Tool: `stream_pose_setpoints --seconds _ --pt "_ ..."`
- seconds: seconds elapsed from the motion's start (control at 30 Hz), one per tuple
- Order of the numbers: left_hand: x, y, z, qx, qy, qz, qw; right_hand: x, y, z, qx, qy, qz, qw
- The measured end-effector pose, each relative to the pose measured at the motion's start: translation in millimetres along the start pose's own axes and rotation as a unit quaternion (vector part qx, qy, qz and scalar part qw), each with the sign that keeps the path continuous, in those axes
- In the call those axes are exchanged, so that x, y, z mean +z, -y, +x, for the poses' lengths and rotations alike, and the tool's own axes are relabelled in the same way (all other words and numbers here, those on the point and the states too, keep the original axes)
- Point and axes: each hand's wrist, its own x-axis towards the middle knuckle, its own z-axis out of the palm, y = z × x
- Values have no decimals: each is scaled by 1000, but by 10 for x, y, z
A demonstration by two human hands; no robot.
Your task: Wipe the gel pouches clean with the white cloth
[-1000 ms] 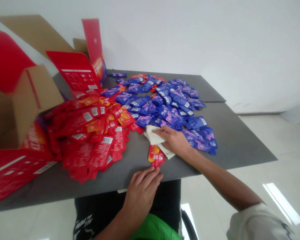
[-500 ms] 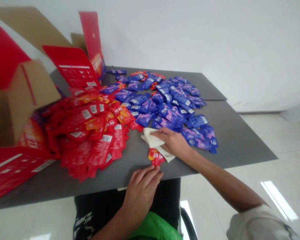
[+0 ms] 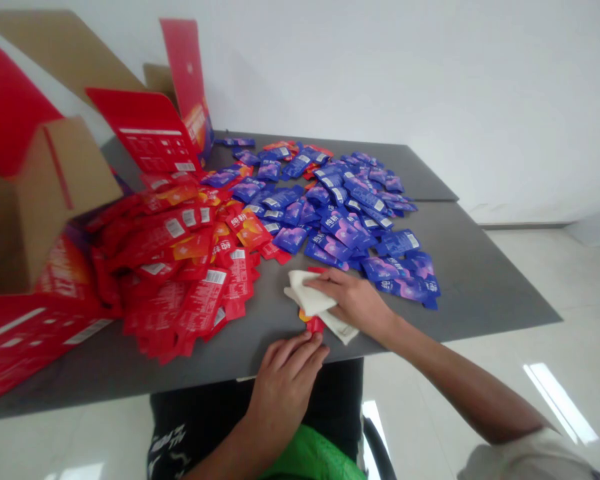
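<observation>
A folded cream cloth (image 3: 307, 297) is gripped in my right hand (image 3: 355, 303), fingers pinched over its upper edge. Beneath the cloth lies a red sachet (image 3: 315, 325) on the grey table; only its near end and a bit of its far end show. My left hand (image 3: 285, 377) rests at the table's front edge, its fingertips lying flat on the near end of that sachet. To the left spreads a heap of red sachets (image 3: 195, 293) with orange prints. Just beyond my right hand is a pile of blue-purple sachets (image 3: 345, 227).
Two open red cartons stand on the left, the near carton (image 3: 20, 340) and the far carton (image 3: 153, 133), flaps raised. The grey table (image 3: 490, 280) narrows to a corner at right. A white wall (image 3: 380, 67) rises behind it.
My right hand has drawn the cloth a little nearer over the red sachet, covering more of its middle. My left hand stays on the sachet's near end.
</observation>
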Motion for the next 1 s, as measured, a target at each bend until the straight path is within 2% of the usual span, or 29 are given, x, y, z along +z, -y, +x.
stream_pose_setpoints --seconds 0.07,0.13,0.27,0.33,0.4,0.5,0.6,0.67,0.8,0.9,1.0 --pt "0 0 5 -2 -2 -8 1000 -77 -119 177 30 -16 -42 999" --pt "3 -3 3 -7 -4 -11 1000 -152 -139 232 38 -25 -67 997" --pt "17 -6 -22 -5 -2 -5 1000 -141 103 -68 -13 -35 -42 998" --pt "18 -5 -35 -4 -2 13 1000 -67 226 -253 -48 -4 -17 999" --pt "14 -3 -38 -8 3 23 1000 2 250 -315 -60 28 4 998" --pt "3 -2 -22 -3 8 6 1000 21 77 -127 -20 19 3 1000" --pt "0 -5 0 0 -3 -8 1000 -74 -147 157 37 -18 -51 998" --pt "4 -9 3 -5 -8 -6 1000 -147 -185 208 42 -35 -77 996" --pt "19 -12 -18 -5 -7 1 1000 -150 38 -119 -13 -53 -43 998" --pt "28 -10 -37 -6 -6 17 1000 -46 204 -368 -50 0 -1 999" --pt "31 -7 -42 -4 0 14 1000 19 157 -296 -31 27 10 999"
